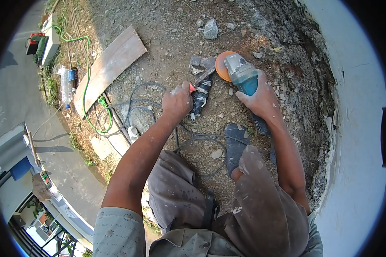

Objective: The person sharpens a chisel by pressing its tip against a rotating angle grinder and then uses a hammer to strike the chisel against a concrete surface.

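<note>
On the stony ground (167, 38) before the person's knees, seen from the head camera, the grinder (243, 76) lies with its orange disc (221, 65) pointing away. The right hand (261, 100) has its grip clamped round the teal body behind the head. It looks heavy, stiff and nose-weighted with a brittle disc, so the body seems the safe place to hold, clear of disc and cable (193, 139); nearby the left hand (176, 103) has its grip closed on a small red-tipped tool (192, 88) beside a black bundle (200, 97).

Angle grinder (243, 76) in right hand (261, 100), tool (192, 88) in left hand (176, 103)
</note>
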Demonstrator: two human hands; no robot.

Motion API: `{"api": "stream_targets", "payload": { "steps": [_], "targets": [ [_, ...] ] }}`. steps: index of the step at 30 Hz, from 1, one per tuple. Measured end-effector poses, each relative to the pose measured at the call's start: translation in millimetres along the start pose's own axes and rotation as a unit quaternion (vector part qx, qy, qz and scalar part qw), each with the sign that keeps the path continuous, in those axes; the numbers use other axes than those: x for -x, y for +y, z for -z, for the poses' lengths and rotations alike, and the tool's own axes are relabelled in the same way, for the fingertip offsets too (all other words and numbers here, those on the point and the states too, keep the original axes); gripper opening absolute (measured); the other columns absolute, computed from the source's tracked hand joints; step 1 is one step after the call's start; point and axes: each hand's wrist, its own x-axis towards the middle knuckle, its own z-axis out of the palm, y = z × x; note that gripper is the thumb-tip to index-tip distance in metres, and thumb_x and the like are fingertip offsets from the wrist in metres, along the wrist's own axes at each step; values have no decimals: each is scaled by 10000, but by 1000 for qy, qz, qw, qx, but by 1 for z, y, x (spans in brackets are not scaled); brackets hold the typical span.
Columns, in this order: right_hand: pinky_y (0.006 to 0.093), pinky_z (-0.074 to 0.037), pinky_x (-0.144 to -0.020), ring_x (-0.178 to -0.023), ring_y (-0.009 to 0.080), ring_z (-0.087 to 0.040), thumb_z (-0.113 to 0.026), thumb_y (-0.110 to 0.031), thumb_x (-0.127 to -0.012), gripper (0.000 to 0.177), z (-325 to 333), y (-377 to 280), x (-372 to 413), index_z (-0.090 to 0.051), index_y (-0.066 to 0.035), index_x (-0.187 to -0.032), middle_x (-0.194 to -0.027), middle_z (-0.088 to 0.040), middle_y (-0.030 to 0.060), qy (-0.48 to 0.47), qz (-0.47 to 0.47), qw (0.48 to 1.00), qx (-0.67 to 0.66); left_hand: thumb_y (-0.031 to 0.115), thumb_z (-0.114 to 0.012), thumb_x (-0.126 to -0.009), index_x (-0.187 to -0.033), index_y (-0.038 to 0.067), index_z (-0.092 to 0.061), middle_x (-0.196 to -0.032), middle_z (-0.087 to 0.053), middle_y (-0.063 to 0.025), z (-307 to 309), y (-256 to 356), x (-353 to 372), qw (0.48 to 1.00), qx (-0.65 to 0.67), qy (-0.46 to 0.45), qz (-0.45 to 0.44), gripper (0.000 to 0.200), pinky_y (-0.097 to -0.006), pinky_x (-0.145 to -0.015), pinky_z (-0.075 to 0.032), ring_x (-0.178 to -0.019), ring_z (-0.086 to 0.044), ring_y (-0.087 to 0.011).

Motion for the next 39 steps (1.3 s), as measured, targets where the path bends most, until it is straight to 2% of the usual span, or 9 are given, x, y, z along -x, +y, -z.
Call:
{"api": "stream_targets", "payload": {
  "steps": [14,20,23,26,29,30,34,37,39],
  "targets": [
    [516,-512,-951,-1094,463,-660,-814,-400,-755,870,2,-3,-7,-368,-67,-1423,-1173,-678,281,-2,9,1000,3,155,-522,-943,-1057,91,-540,-951,-723,-144,-1,-2,1,1000,27,13,-7,131,-460,-810,-531,-918,-716,-335],
    [485,-501,-961,-1130,449,-642,-832,-384,-731,904,9,-4,-14,-379,-43,-1435,-1238,-643,290,-22,-19,1000,2,159,-534,-940,-1060,88,-535,-947,-724,-143,1,0,1,1000,1,7,-6,139,-460,-813,-529,-914,-717,-332],
    [467,-492,-977,-1146,423,-641,-841,-391,-721,908,9,3,-24,-402,-27,-1427,-1255,-639,276,8,-19,1000,-12,169,-546,-933,-1047,82,-528,-959,-726,-153,0,-2,1,1000,0,7,-10,144,-467,-804,-532,-928,-718,-328],
    [448,-485,-988,-1146,389,-641,-854,-402,-706,906,12,16,-33,-439,-16,-1412,-1261,-638,253,39,-21,998,-51,215,-579,-917,-1082,76,-525,-962,-727,-156,6,-6,-4,999,6,-36,-7,222,-479,-810,-539,-946,-715,-343],
    [433,-478,-992,-1133,353,-637,-864,-400,-698,878,16,33,-23,-486,-17,-1391,-1247,-642,220,77,-9,992,-100,262,-612,-892,-1128,90,-537,-962,-727,-162,20,-33,-19,991,52,-89,-90,301,-487,-811,-543,-945,-704,-379],
    [439,-481,-990,-1133,362,-638,-860,-406,-696,891,16,40,-19,-473,-9,-1394,-1242,-642,228,81,-4,991,-104,279,-647,-860,-1174,117,-586,-950,-730,-159,18,-45,-33,975,129,-171,-56,359,-461,-816,-546,-913,-707,-376],
    [451,-484,-986,-1131,371,-634,-853,-421,-690,908,11,67,-4,-462,5,-1390,-1238,-637,234,97,0,988,-123,253,-675,-815,-1187,110,-654,-943,-735,-152,12,-57,-54,938,233,-258,-12,400,-406,-807,-546,-879,-712,-304],
    [437,-474,-990,-1127,338,-627,-867,-408,-697,862,8,77,7,-506,-4,-1367,-1235,-638,210,112,-20,982,-150,258,-679,-830,-1198,108,-632,-944,-724,-166,18,-50,-48,952,185,-241,-26,401,-428,-808,-549,-885,-710,-345],
    [431,-470,-992,-1126,326,-625,-874,-402,-700,847,9,76,12,-522,-6,-1360,-1237,-638,202,113,-28,979,-168,257,-680,-852,-1205,97,-615,-991,-711,-168,15,-39,-32,981,122,-145,-34,393,-444,-847,-537,-941,-694,-361]
  ]
}}
